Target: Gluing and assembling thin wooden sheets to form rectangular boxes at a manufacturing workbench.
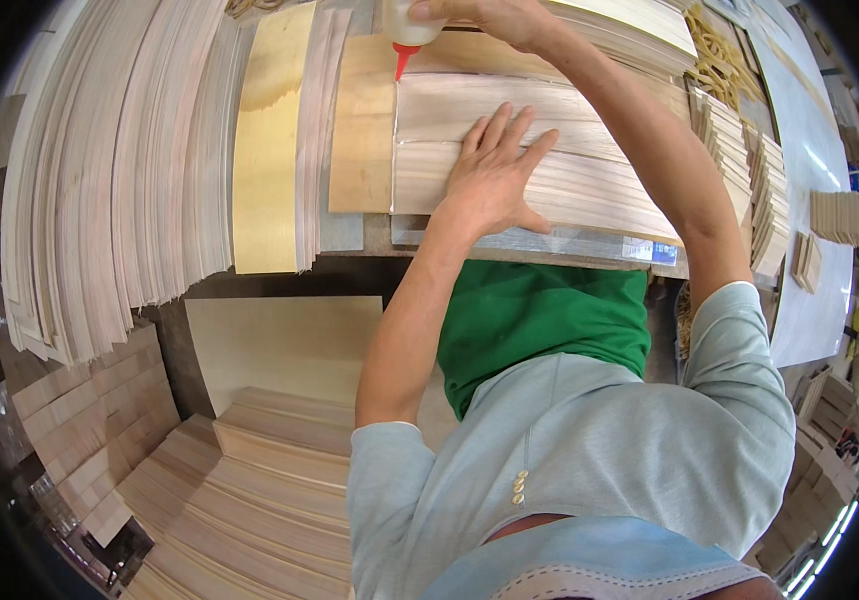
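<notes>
The squeeze bottle (413, 22) is gripped inverted by the right fingers (434, 9), likely for flow. Wooden boards (589, 190) are seemingly steadied beneath flat-spread left fingers (496, 130).

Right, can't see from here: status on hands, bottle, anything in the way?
Left hand spread on pale boards. Right hand holding bottle, red nozzle at boards' left edge. Stacked wood farther left.

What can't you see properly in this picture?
In the head view:
- Bottle: its far end is cut off by the top edge.
- Right hand: partly cut off by that edge too.
- Pale boards: the patch under the left hand is covered.
- Small things at far right: too tiny to name.
</notes>
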### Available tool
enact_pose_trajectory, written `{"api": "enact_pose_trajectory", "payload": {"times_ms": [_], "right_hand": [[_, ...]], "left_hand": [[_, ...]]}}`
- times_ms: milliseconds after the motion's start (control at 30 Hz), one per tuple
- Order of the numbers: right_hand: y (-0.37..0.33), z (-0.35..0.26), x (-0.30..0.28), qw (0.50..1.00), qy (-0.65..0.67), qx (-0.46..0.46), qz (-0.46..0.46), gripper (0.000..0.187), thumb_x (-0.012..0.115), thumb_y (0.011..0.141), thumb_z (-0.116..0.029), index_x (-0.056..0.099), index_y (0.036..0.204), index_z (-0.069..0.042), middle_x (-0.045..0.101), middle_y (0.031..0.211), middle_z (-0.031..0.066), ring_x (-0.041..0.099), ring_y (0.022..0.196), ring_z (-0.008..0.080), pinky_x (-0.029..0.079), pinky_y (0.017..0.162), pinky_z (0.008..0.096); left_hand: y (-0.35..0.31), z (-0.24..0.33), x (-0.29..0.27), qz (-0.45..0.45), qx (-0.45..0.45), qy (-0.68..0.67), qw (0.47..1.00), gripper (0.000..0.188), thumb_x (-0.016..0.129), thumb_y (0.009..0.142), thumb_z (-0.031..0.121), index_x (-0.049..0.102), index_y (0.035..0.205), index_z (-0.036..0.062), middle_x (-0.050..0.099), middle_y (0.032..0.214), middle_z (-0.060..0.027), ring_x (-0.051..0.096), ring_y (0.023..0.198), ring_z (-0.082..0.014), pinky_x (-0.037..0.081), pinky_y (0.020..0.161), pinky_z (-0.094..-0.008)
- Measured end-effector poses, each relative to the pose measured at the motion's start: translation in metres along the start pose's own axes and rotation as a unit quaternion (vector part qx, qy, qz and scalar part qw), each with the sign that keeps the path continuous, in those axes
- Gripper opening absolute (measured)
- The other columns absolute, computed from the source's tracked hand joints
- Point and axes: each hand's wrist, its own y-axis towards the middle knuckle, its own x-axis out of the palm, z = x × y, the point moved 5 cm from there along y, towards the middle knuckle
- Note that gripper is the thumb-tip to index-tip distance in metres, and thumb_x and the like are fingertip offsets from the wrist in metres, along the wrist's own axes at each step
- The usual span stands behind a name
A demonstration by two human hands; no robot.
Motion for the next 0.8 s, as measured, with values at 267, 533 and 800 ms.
{"api": "enact_pose_trajectory", "payload": {"times_ms": [267, 533, 800], "right_hand": [[-0.020, -0.009, -0.035, 0.995, -0.073, -0.029, 0.066, 0.067, 0.076, 0.075, -0.003, 0.043, 0.132, 0.000, 0.059, 0.117, 0.0092, 0.055, 0.111, 0.0194, 0.048, 0.094, 0.0342], [-0.136, -0.103, -0.127, 0.941, 0.101, -0.016, 0.324, 0.046, 0.067, 0.087, -0.026, 0.051, 0.123, -0.002, 0.063, 0.107, 0.0111, 0.063, 0.099, 0.0242, 0.053, 0.085, 0.0400], [-0.172, -0.161, -0.146, 0.708, -0.692, 0.133, -0.032, 0.045, 0.071, 0.077, -0.025, 0.058, 0.113, 0.000, 0.065, 0.101, 0.0192, 0.064, 0.092, 0.0295, 0.051, 0.075, 0.0386]], "left_hand": [[0.008, 0.007, 0.002, -0.018, 0.000, -0.011, 1.000, 0.109, 0.084, 0.053, 0.047, 0.035, 0.146, 0.0197, 0.020, 0.155, -0.0128, 0.013, 0.145, -0.0312, 0.011, 0.118, -0.0452], [0.008, 0.009, 0.001, -0.030, -0.002, 0.011, 0.999, 0.110, 0.087, 0.051, 0.044, 0.036, 0.145, 0.0182, 0.021, 0.155, -0.0128, 0.014, 0.145, -0.0317, 0.012, 0.117, -0.0470], [0.004, 0.012, -0.006, -0.030, -0.008, 0.016, 0.999, 0.110, 0.088, 0.051, 0.039, 0.036, 0.145, 0.0162, 0.020, 0.155, -0.0133, 0.013, 0.145, -0.0313, 0.012, 0.117, -0.0467]]}}
